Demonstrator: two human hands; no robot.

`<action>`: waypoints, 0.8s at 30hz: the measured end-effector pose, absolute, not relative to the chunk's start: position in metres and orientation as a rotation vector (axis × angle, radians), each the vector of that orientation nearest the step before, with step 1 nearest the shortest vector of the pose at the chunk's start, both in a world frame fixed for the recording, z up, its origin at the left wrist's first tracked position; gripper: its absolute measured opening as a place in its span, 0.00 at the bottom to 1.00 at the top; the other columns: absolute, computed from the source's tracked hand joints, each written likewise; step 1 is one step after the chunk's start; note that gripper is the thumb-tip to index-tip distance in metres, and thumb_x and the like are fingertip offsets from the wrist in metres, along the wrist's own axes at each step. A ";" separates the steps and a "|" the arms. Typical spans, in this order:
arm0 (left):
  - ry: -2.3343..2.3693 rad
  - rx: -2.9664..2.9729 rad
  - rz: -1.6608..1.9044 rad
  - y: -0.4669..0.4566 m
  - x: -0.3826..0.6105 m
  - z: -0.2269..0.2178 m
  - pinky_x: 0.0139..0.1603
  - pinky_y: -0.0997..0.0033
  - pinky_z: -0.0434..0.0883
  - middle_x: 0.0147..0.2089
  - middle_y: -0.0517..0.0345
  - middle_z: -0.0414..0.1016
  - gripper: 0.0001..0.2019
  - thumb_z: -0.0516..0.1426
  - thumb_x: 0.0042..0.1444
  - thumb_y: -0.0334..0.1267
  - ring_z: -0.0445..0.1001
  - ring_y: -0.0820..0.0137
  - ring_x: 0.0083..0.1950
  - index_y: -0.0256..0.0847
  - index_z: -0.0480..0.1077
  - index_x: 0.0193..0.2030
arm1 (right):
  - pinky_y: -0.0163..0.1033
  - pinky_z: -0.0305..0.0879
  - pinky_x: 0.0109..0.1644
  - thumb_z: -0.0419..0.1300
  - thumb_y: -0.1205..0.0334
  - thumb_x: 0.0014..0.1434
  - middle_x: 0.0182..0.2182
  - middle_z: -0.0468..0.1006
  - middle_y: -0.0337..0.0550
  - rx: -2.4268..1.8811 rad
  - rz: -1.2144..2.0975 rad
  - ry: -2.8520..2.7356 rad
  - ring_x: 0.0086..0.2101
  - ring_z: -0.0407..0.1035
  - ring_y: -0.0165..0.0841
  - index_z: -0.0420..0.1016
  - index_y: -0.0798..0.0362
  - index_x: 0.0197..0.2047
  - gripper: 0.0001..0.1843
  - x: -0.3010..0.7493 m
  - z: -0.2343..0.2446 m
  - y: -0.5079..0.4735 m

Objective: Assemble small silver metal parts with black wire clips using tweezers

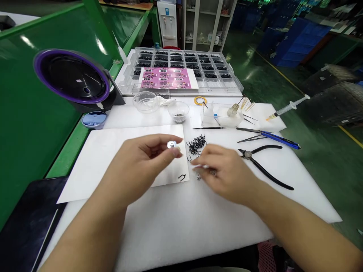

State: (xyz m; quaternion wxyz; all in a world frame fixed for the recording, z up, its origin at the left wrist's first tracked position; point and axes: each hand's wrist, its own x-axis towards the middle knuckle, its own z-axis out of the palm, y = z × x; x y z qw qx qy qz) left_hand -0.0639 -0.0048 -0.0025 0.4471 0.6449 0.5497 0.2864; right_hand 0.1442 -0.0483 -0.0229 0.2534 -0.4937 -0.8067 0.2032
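Observation:
My left hand [147, 158] is closed in a pinch, with a small shiny whitish piece [171, 144] between thumb and forefinger, held above a white sheet [113, 151]. My right hand [224, 170] is slightly blurred. Its thumb and forefinger come close together over a scatter of tiny silvery parts [199, 177]; what they pinch, if anything, cannot be made out. Just beyond the right fingertips lies a pile of small black U-shaped wire pieces [197, 144]. One single black forked piece [182, 177] rests on the sheet's near right corner.
Side cutters [263, 162], a blue-handled knife [280, 139] and tweezers [249, 138] lie at right. Behind are clear dishes [146, 102], yellow tape [200, 100], a clear box [208, 119], a syringe [289, 107] and a compartment tray [181, 56] under a pink printed sheet [166, 78]. A purple-rimmed fan [72, 77] stands left.

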 end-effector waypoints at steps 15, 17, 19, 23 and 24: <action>1.340 1.356 1.003 -0.001 -0.062 -0.001 0.27 0.74 0.61 0.29 0.57 0.75 0.13 0.63 0.50 0.42 0.71 0.70 0.32 0.39 0.78 0.41 | 0.41 0.64 0.36 0.54 0.71 0.65 0.38 0.73 0.45 -1.559 0.592 -2.547 0.35 0.69 0.36 0.72 0.57 0.40 0.06 0.108 -0.031 -0.059; 1.344 1.327 1.021 -0.001 -0.060 -0.004 0.27 0.74 0.61 0.29 0.58 0.74 0.13 0.63 0.51 0.42 0.71 0.70 0.31 0.39 0.78 0.42 | 0.42 0.65 0.39 0.54 0.71 0.65 0.36 0.74 0.44 -1.513 0.647 -2.494 0.36 0.69 0.37 0.73 0.57 0.39 0.06 0.110 -0.029 -0.059; 1.334 1.320 1.021 -0.002 -0.058 -0.007 0.29 0.74 0.63 0.29 0.59 0.74 0.12 0.62 0.52 0.41 0.71 0.71 0.31 0.39 0.78 0.42 | 0.42 0.66 0.41 0.55 0.71 0.65 0.37 0.75 0.44 -1.407 0.704 -2.348 0.38 0.70 0.36 0.74 0.56 0.44 0.07 0.118 -0.025 -0.057; 1.238 1.397 0.866 -0.007 -0.054 -0.014 0.36 0.74 0.68 0.31 0.60 0.75 0.15 0.62 0.57 0.44 0.76 0.69 0.37 0.40 0.74 0.48 | 0.34 0.66 0.36 0.58 0.68 0.65 0.37 0.75 0.40 -1.206 0.756 -1.850 0.33 0.69 0.28 0.78 0.51 0.49 0.11 0.144 -0.017 -0.048; 1.219 1.406 0.831 -0.009 -0.053 -0.015 0.37 0.73 0.69 0.31 0.60 0.75 0.15 0.62 0.58 0.45 0.76 0.68 0.38 0.41 0.73 0.49 | 0.33 0.66 0.35 0.60 0.67 0.64 0.36 0.76 0.39 -1.225 0.753 -1.731 0.32 0.69 0.27 0.80 0.50 0.45 0.09 0.150 -0.015 -0.046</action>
